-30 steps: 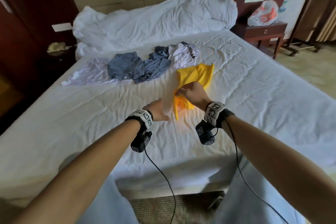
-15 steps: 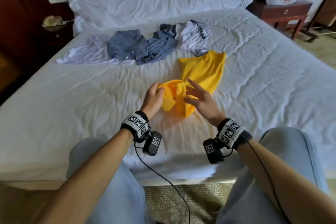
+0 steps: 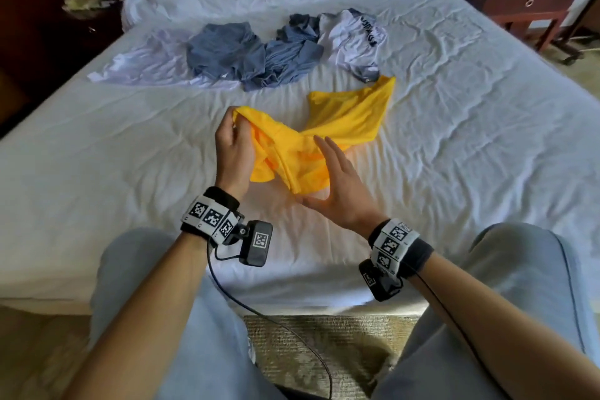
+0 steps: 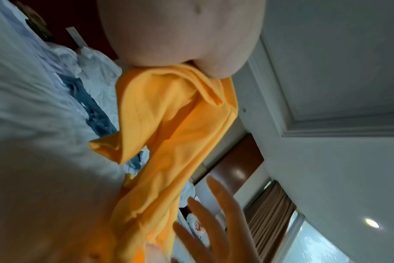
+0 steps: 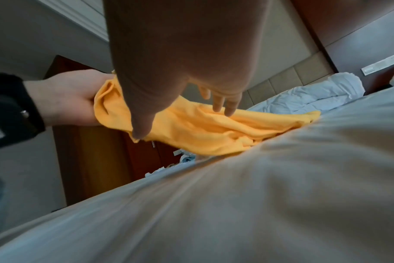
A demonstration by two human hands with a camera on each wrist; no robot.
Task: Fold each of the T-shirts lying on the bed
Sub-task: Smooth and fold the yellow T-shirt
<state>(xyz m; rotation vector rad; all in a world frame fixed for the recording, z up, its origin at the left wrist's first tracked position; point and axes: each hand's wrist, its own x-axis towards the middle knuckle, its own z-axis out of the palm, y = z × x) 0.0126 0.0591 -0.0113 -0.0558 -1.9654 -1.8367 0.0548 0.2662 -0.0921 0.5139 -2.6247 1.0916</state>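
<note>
Yellow T-shirt [image 3: 344, 117] bunched at bed [image 3: 97, 172] centre, near end lifted; left hand [image 3: 234, 153] pinches its 10 o'clock edge; right hand [image 3: 337, 191] fingers straight, thumb just touching hem; advice: find matching corner at 4 o'clock, spread flat before folding; other shirts at 12 o'clock.

Both forearms reach forward from the lower edge of the head view, each wrist wrapped in a band of black-and-white markers with a small camera hanging below. The left hand [image 3: 234, 153] is raised, back toward the viewer, its fingers curled round a bunched end of the yellow T-shirt [image 3: 350, 114] – a firm grip. The right hand [image 3: 337, 191] lies palm up, fingers straight and spread – only its thumb touches the cloth
</note>
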